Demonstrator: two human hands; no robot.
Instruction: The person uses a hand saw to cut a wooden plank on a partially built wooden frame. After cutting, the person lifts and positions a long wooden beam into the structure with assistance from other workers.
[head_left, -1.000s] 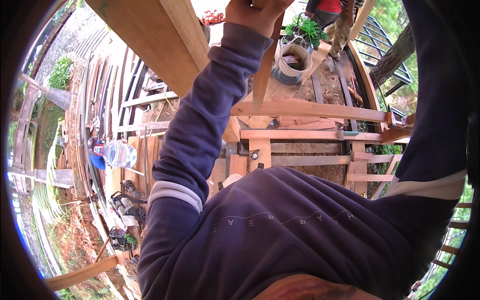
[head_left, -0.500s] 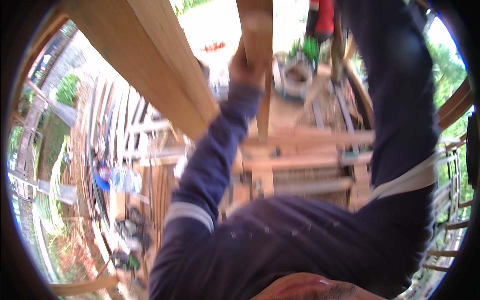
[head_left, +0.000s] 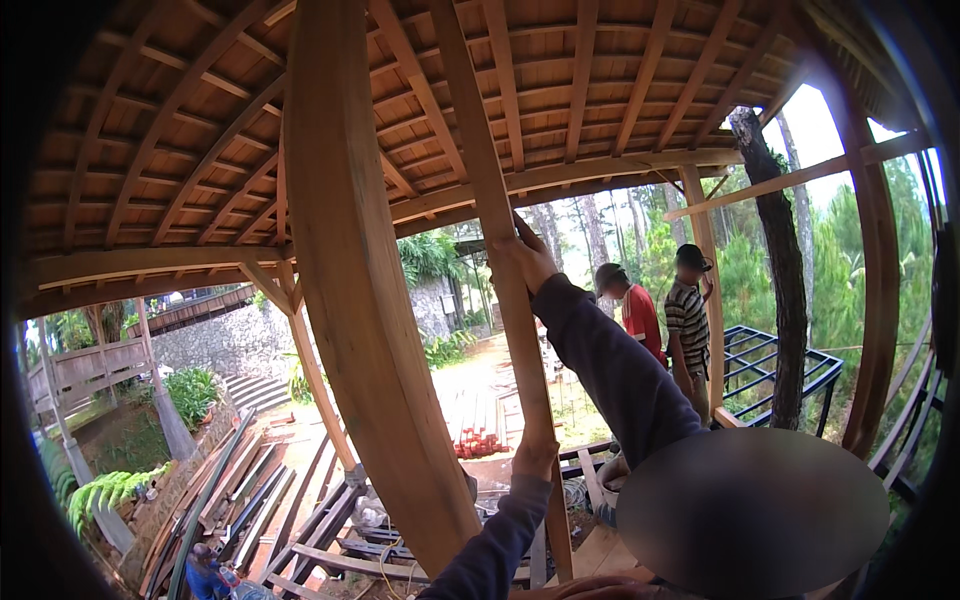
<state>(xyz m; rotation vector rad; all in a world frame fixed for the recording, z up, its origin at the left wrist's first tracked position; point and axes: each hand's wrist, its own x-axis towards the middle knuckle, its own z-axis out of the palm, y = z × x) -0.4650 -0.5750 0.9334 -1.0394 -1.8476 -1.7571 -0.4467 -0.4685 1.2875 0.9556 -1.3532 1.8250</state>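
Note:
A long, narrow timber (head_left: 523,350) runs from the roof down past my two hands, slightly tilted. My left hand (head_left: 538,458) is closed around its lower part. Higher up, my right hand (head_left: 530,257) grips the same timber from its right side, with the arm stretched out. A small dark sliver shows above the right hand's fingers; I cannot make out what it is. Close on the left stands a thick wooden post (head_left: 360,250), apart from both hands.
Rafters and battens (head_left: 580,90) form the roof overhead. Two people (head_left: 688,310) stand beyond my right arm, near a dark metal frame (head_left: 765,370) and a rough trunk (head_left: 780,270). Stacked planks (head_left: 220,500) and another person (head_left: 205,572) are low left. A blurred patch covers the lower right.
The view has swung up from my body to the roof and yard. My right hand, out of frame before, now shows on the timber. My left hand still holds it.

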